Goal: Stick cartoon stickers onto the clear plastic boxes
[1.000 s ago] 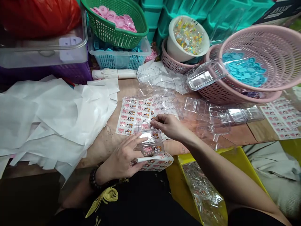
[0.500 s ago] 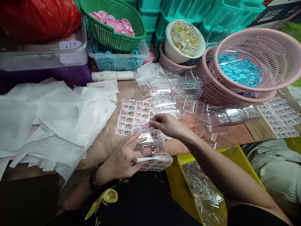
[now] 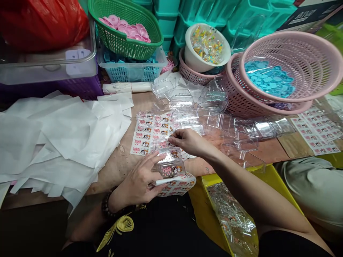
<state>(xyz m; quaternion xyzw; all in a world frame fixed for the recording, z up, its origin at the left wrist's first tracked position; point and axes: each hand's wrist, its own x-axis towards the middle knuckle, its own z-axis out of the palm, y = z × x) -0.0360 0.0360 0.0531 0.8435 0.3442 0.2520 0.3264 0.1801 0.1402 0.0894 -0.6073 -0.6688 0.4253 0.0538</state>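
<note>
My left hand [image 3: 136,176] has a curled sticker sheet [image 3: 178,185] caught between thumb and fingers. Its extended fingers rest against a clear plastic case [image 3: 170,155]. On the case's near part lies a cat-and-dog-like sticker [image 3: 171,169] with pink lettering. My right hand [image 3: 184,141] is closed in a pinch at the far edge of the case; what lies between its fingertips is too small to make out. Beneath and beyond the case, a flat sheet of the same stickers [image 3: 143,137] lies on the wooden table [image 3: 114,171].
Clear plastic cases [image 3: 184,114] are spread behind my hands. White backing papers [image 3: 66,135] pile up at left. Pink baskets [image 3: 289,67], a white bowl [image 3: 206,50] and a green basket [image 3: 128,32] stand behind. Below the edge is a yellow bin [image 3: 276,182], near another person's leg [image 3: 311,185].
The view has shifted slightly, so the surroundings sit a little to the left. Both hands keep nearly the same pose at the case.
</note>
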